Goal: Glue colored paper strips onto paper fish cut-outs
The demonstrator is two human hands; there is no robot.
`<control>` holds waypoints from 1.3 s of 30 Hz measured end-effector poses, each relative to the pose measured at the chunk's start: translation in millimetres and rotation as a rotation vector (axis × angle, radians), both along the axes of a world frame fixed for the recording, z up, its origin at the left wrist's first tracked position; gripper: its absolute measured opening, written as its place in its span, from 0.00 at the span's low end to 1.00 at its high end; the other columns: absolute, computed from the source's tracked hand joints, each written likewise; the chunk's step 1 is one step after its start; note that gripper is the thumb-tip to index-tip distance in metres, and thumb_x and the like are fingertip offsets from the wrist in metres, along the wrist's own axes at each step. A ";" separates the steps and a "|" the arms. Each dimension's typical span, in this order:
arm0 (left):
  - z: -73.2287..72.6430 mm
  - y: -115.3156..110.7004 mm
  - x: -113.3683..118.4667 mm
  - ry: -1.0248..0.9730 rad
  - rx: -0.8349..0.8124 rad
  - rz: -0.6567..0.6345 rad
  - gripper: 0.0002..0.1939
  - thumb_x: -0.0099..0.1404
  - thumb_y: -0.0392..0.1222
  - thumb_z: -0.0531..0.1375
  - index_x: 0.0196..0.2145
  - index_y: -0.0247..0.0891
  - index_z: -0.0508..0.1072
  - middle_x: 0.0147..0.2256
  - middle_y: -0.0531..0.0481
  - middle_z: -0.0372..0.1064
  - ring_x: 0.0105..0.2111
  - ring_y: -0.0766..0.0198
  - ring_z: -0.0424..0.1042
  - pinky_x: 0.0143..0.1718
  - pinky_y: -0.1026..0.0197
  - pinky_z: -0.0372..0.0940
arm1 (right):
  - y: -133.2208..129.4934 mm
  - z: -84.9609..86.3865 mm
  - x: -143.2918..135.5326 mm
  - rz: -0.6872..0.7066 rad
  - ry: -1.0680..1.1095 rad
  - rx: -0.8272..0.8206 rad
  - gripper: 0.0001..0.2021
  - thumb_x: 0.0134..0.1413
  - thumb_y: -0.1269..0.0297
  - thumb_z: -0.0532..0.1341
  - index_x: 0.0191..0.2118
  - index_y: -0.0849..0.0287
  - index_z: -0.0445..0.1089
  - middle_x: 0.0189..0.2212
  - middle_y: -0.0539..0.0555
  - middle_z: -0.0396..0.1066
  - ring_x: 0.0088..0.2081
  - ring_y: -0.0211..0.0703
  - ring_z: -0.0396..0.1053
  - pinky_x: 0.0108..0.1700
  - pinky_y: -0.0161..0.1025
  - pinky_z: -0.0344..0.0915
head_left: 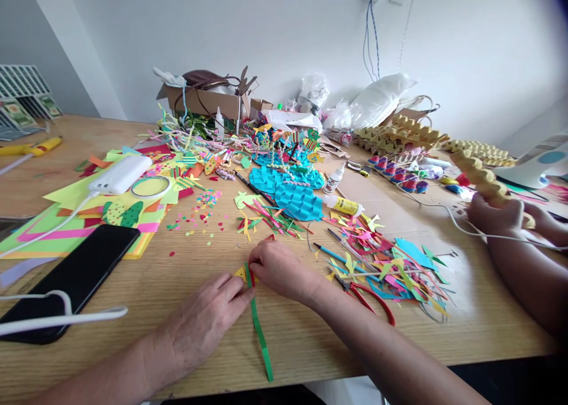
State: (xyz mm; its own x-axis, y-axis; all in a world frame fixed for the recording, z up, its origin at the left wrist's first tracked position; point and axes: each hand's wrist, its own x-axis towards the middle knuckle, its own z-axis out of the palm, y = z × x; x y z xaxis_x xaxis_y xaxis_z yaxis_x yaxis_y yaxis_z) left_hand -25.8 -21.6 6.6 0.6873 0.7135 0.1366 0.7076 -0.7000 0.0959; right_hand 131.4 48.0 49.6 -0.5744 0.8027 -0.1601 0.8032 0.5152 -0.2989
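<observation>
Far left of the fingers lies a black smartphone (pixel 75 281) on the wooden table (pixel 186 375); beyond it, a white power bank (pixel 120 175) rests on stacked coloured paper (pixel 93 233), with a clear tape roll (pixel 151 186) beside it. Nearer the fingertips, past their left side, confetti dots (pixel 206 207) are strewn.

The left hand (pixel 213 304) lies low, its fingertips pressing against a small yellow paper piece (pixel 240 273) and a green paper strip (pixel 261 337); whether they grip or only press, I cannot tell. The piece is between the two hands' fingertips, and the strip runs from there under the left fingers toward the near edge. The right hand (pixel 281 269) has thumb and forefinger pinched at the piece, just beside a short red strip (pixel 252 279).

Straight beyond the fingers stands blue scaled paperwork (pixel 297 201); right of that is a yellow-labelled glue bottle (pixel 344 205). To the right of the right fingers lie mixed paper scraps (pixel 394 269) and red-handled pliers (pixel 377 304). Farthest right, another person's hands (pixel 497 216) hold an egg carton (pixel 477 171).
</observation>
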 end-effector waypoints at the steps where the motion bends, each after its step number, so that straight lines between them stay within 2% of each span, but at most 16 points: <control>1: 1.2 -0.1 0.3 0.007 -0.005 0.004 0.17 0.63 0.28 0.50 0.48 0.37 0.66 0.36 0.48 0.65 0.37 0.60 0.63 0.39 0.59 0.64 | 1.6 0.0 -0.4 -0.002 0.000 0.009 0.12 0.46 0.73 0.52 0.28 0.60 0.74 0.27 0.54 0.74 0.30 0.38 0.68 0.30 0.31 0.57; 9: 7.5 -1.5 1.3 0.043 -0.030 0.015 0.17 0.63 0.28 0.52 0.49 0.37 0.66 0.37 0.48 0.66 0.37 0.60 0.64 0.40 0.58 0.65 | 4.0 4.1 -3.9 -0.011 -0.031 0.016 0.11 0.47 0.72 0.53 0.27 0.60 0.73 0.27 0.54 0.73 0.29 0.37 0.68 0.30 0.31 0.57; 14: 4.0 -1.3 -2.5 -0.007 -0.023 -0.006 0.18 0.62 0.27 0.50 0.49 0.37 0.65 0.36 0.48 0.66 0.37 0.60 0.65 0.40 0.58 0.66 | 3.1 6.1 -0.5 -0.053 -0.022 0.128 0.13 0.54 0.71 0.49 0.33 0.61 0.71 0.33 0.57 0.72 0.34 0.41 0.68 0.33 0.34 0.57; 17: 3.0 0.8 -11.3 -0.117 -0.037 -0.022 0.21 0.62 0.24 0.46 0.49 0.38 0.64 0.39 0.49 0.67 0.40 0.63 0.66 0.44 0.60 0.65 | -11.0 6.6 13.0 -0.004 0.020 0.210 0.11 0.55 0.72 0.50 0.33 0.60 0.69 0.32 0.55 0.69 0.34 0.39 0.67 0.32 0.33 0.57; 20: 6.4 4.3 -20.6 -0.196 -0.007 -0.007 0.24 0.61 0.22 0.42 0.47 0.38 0.66 0.42 0.49 0.67 0.43 0.65 0.66 0.46 0.62 0.64 | -36.3 4.4 30.3 0.079 0.100 0.218 0.08 0.54 0.75 0.53 0.35 0.59 0.67 0.33 0.53 0.67 0.35 0.38 0.65 0.34 0.32 0.57; 23: 12.6 9.3 -24.3 -0.176 0.043 -0.031 0.22 0.62 0.24 0.42 0.45 0.37 0.68 0.43 0.48 0.68 0.45 0.63 0.64 0.47 0.60 0.64 | -62.1 0.1 41.9 0.182 0.155 0.222 0.08 0.56 0.75 0.52 0.39 0.58 0.65 0.34 0.52 0.66 0.36 0.37 0.64 0.35 0.31 0.57; 26: 16.3 15.3 -22.4 -0.119 0.074 -0.107 0.21 0.63 0.26 0.43 0.46 0.37 0.68 0.45 0.47 0.67 0.47 0.61 0.63 0.49 0.57 0.63 | -78.0 -6.2 45.2 0.269 0.143 0.263 0.07 0.58 0.72 0.52 0.40 0.57 0.64 0.33 0.51 0.64 0.33 0.36 0.61 0.33 0.32 0.56; 29: 13.9 20.8 -19.9 -0.070 0.122 -0.182 0.21 0.64 0.27 0.42 0.47 0.35 0.68 0.46 0.46 0.68 0.48 0.61 0.63 0.51 0.56 0.61 | -82.9 -13.8 43.8 0.341 0.115 0.334 0.05 0.58 0.69 0.53 0.38 0.57 0.64 0.32 0.50 0.63 0.32 0.38 0.60 0.32 0.34 0.55; 33: 6.3 24.7 -20.3 -0.066 0.166 -0.225 0.20 0.67 0.30 0.42 0.47 0.33 0.69 0.45 0.45 0.69 0.48 0.60 0.63 0.49 0.56 0.63 | -81.8 -21.5 40.6 0.383 0.106 0.424 0.06 0.58 0.68 0.54 0.31 0.59 0.64 0.30 0.50 0.63 0.31 0.37 0.59 0.32 0.35 0.54; 36: 2.9 25.2 -21.9 -0.070 0.177 -0.225 0.19 0.68 0.32 0.41 0.47 0.35 0.69 0.45 0.46 0.69 0.48 0.61 0.63 0.49 0.56 0.63 | -80.8 -23.9 38.5 0.358 0.133 0.452 0.07 0.58 0.69 0.54 0.28 0.59 0.62 0.29 0.49 0.63 0.30 0.36 0.59 0.30 0.34 0.54; 39: 1.8 25.2 -23.2 -0.064 0.182 -0.228 0.19 0.69 0.33 0.41 0.47 0.36 0.69 0.45 0.47 0.69 0.48 0.61 0.63 0.49 0.57 0.63 | -80.2 -25.0 37.7 0.284 0.196 0.447 0.07 0.58 0.71 0.53 0.30 0.59 0.64 0.29 0.50 0.64 0.29 0.37 0.59 0.30 0.34 0.55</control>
State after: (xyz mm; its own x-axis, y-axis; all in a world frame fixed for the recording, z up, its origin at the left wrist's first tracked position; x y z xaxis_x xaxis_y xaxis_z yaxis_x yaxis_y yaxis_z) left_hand -48.9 3.7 8.3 0.8129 0.5015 0.2962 0.5268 -0.8499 -0.0067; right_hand 169.1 -32.2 24.6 -0.7628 0.5773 0.2913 0.5659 0.8140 -0.1312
